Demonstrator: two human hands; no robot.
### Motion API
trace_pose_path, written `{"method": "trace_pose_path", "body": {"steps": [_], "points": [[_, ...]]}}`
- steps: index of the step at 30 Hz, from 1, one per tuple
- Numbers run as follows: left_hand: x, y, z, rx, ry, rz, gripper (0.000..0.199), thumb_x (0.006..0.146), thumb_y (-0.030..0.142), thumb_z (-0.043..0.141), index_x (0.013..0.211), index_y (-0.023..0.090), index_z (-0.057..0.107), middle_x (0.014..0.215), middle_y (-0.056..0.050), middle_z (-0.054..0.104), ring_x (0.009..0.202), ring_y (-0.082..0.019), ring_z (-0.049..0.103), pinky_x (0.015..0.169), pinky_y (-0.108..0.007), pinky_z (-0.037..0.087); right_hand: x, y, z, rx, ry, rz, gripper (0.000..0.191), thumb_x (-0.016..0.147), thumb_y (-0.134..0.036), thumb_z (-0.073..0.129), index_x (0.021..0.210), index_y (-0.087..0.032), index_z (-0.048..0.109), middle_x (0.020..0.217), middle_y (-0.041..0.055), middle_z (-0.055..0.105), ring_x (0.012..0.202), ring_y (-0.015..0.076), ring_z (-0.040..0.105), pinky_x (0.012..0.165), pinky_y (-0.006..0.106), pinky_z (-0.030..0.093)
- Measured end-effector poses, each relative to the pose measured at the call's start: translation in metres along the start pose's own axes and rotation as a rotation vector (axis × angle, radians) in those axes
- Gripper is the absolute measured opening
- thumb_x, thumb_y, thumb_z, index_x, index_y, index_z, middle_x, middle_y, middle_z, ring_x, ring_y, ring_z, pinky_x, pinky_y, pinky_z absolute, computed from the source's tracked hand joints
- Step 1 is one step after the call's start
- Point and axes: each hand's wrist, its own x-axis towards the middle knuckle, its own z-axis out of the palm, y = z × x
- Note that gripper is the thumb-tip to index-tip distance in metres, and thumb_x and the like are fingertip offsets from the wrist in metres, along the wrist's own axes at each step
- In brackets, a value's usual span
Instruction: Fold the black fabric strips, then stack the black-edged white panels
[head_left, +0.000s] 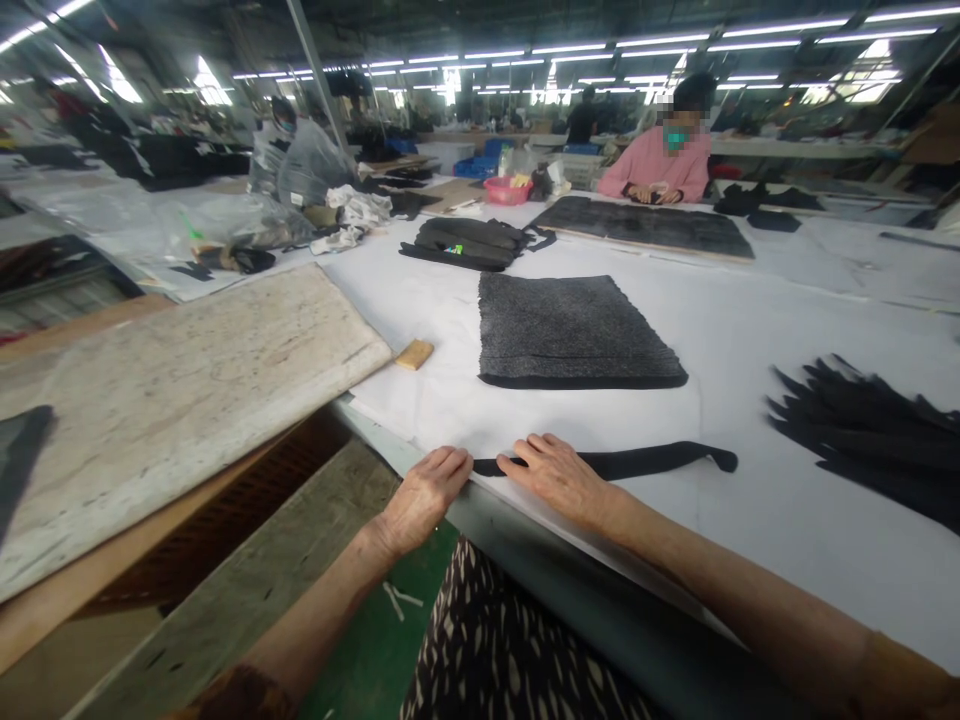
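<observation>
1. One pale padded board (202, 350), stained and slab-like, spreads from nine to eleven o'clock of the hands; the slatted crate (225, 530) beneath is too dark inside to read.
2. At eleven, crumpled clear plastic (225, 220) lies on the white-covered table (420, 420).
3. The left hand (431, 497) curls its fingers over the left end of a narrow, smooth black strip (652, 461); I can't tell whether it grips or presses.
4. Far off at twelve, a pink basket (508, 191) holds something yellowish.
5. The right hand (559, 475) rests across the strip, fingers bent, unclenched; any pinch is hidden. Beyond it the strip runs towards three o'clock, its tip hooked.
6. At one, a speckled grey fabric stack (577, 325), roughly four-sided.
7. At two, fringed black pieces (877, 435).
</observation>
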Motion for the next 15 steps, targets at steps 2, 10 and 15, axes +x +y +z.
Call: {"method": "trace_pose_path", "body": {"steps": [2, 10, 15], "points": [[-0.002, 0.000, 0.002, -0.042, 0.047, -0.032, 0.034, 0.089, 0.004, 0.037, 0.114, 0.012, 0.058, 0.110, -0.012, 0.060, 0.101, -0.022, 0.054, 0.089, -0.036, 0.052, -0.003, 0.001, -0.002, 0.002, 0.000, 0.000, 0.026, 0.089, -0.010, 0.049, 0.112, -0.019, 0.057, 0.091, 0.0051, 0.056, 0.081, 0.0188, 0.049, 0.070, 0.032, 0.040], [-0.005, 0.008, 0.016, -0.293, 0.303, -0.201, 0.043, 0.080, -0.001, 0.033, 0.105, 0.014, 0.065, 0.109, -0.013, 0.063, 0.102, -0.021, 0.059, 0.089, -0.035, 0.052, -0.027, 0.008, -0.010, -0.028, -0.034, -0.022, 0.035, 0.084, -0.005, 0.050, 0.116, -0.018, 0.056, 0.090, 0.0058, 0.055, 0.079, 0.0188, 0.048, 0.069, 0.032, 0.038], [-0.007, 0.031, 0.009, -0.465, 0.573, -0.603, 0.029, 0.090, 0.021, 0.039, 0.100, 0.015, 0.066, 0.105, -0.011, 0.065, 0.099, -0.022, 0.061, 0.090, -0.034, 0.049, -0.017, 0.000, -0.013, 0.062, -0.023, -0.063, 0.021, 0.089, -0.016, 0.051, 0.109, -0.019, 0.057, 0.091, 0.0057, 0.056, 0.082, 0.0190, 0.048, 0.074, 0.033, 0.039]]}}
